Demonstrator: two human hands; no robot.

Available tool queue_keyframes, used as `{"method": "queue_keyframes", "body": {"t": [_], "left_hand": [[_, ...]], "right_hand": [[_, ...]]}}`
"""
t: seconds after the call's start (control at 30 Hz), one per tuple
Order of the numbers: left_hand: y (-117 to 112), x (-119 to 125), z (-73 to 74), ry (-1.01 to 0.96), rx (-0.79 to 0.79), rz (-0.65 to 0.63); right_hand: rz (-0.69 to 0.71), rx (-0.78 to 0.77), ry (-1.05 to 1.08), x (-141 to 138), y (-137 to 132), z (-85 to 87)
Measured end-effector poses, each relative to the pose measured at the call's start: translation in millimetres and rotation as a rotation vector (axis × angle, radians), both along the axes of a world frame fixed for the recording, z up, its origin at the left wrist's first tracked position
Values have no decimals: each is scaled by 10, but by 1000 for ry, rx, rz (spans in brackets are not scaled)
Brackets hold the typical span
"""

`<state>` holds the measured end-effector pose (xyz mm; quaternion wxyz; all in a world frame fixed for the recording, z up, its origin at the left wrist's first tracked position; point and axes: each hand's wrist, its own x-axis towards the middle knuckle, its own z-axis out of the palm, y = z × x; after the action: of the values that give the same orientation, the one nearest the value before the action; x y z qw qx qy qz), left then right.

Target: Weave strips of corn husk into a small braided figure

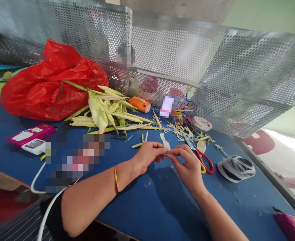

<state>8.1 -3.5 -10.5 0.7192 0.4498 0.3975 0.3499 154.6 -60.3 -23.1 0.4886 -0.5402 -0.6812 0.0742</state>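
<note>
Over the blue table, my left hand (149, 155) is closed in a pinch at the lower end of a pale strip of corn husk (165, 141), which sticks up past the fingers. My right hand (187, 163) meets it there, thumb and forefinger pressed together at the same spot. Whatever small part lies between the fingertips is mostly hidden. Just right of my right hand lie scissors (207, 162) with red and yellow handles, blades pointing away. Husk trimmings (178, 130) are scattered beyond both hands.
Long corn husks (99, 112) are piled before a red plastic bag (54, 87). An orange tissue pack (139, 104), a lit phone (166, 106) and a white roll (202, 123) stand near the perforated metal screen (167, 47). A thread spool (236, 169) sits at right; a white cable (48, 214) crosses lower left.
</note>
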Motion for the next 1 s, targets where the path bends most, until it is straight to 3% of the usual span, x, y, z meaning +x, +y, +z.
{"method": "queue_keyframes", "body": {"t": [0.2, 0.4, 1.0], "left_hand": [[-19, 25, 2, 34, 61, 21], [-26, 24, 16, 79, 106, -17], [-29, 30, 58, 111, 140, -7]], "right_hand": [[-52, -258, 334, -11, 41, -25], [11, -431, 735, 0, 85, -46], [30, -405, 776, 4, 73, -9]]}}
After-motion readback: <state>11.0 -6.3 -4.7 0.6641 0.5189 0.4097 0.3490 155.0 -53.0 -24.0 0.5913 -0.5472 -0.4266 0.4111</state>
